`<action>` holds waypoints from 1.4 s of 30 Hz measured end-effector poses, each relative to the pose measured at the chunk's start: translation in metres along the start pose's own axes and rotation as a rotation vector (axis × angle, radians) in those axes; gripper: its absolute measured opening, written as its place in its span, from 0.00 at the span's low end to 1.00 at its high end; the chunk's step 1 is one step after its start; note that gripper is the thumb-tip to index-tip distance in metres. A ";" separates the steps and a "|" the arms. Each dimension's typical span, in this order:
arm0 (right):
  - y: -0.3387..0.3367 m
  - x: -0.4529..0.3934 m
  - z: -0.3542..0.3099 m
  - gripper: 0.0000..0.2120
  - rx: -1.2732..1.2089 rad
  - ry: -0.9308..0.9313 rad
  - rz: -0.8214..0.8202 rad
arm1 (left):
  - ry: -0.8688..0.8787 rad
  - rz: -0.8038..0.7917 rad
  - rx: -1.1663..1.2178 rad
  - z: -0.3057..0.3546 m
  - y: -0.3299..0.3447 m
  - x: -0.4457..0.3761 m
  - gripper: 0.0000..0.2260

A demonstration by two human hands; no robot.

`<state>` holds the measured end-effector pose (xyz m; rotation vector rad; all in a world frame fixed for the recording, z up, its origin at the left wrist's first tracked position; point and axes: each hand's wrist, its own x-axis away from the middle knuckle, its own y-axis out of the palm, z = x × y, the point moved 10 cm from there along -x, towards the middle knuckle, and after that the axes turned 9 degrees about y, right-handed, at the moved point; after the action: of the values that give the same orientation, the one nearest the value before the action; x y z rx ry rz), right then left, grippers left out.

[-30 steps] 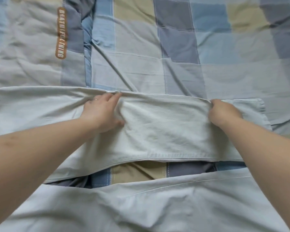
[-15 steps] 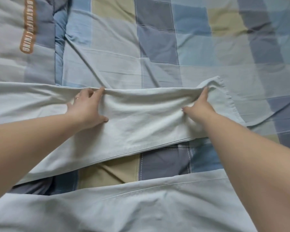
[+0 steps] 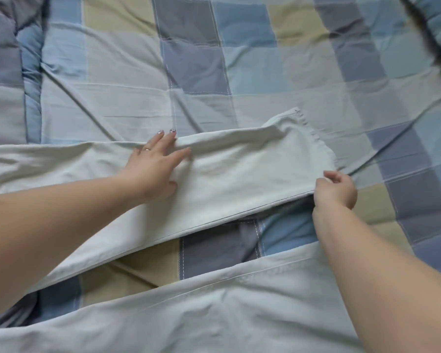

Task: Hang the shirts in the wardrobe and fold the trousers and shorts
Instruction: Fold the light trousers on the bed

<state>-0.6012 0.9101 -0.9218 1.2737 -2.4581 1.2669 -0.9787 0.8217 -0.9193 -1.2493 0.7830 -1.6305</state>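
Flattening far trouser leg (image 3: 239, 179): left hand (image 3: 155, 169) presses flat at 9 o'clock; right hand (image 3: 335, 189) pinches the hem corner at 3; she should pull taut, align seams.

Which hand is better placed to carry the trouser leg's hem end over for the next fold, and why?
Probably the right hand: it pinches the trouser leg near the hem, while the left hand lies flat mid-leg.

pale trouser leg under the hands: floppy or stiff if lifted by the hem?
Likely floppy: the trouser leg creases and rolls along its far edge by the left hand. Probably light, since the right hand pinches the hem corner with fingertips. The checked quilt may drag on it.
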 end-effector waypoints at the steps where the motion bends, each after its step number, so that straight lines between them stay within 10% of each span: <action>1: -0.017 0.002 0.005 0.11 -0.019 -0.013 0.065 | -0.041 -0.042 0.019 0.001 0.004 -0.008 0.39; 6: -0.037 0.001 0.036 0.14 0.138 -0.041 0.019 | -0.183 -0.192 0.024 -0.005 0.016 -0.027 0.45; 12: -0.008 0.037 -0.010 0.28 0.619 -0.438 -0.042 | 0.044 0.034 -0.111 0.039 0.009 -0.010 0.35; 17: 0.038 0.109 -0.011 0.16 0.607 -0.651 -0.312 | 0.104 0.061 0.096 0.062 0.029 0.033 0.26; 29: 0.035 0.384 0.144 0.10 0.351 -0.158 -1.052 | -0.642 0.086 0.977 -0.080 0.037 0.269 0.05; 42: 0.026 0.573 0.240 0.07 0.505 0.242 -1.233 | -1.183 0.542 1.627 -0.109 0.056 0.477 0.02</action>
<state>-0.9251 0.3846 -0.8504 2.0245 -0.7761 1.4345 -1.1035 0.3564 -0.8181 -0.4215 -0.8235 -0.4115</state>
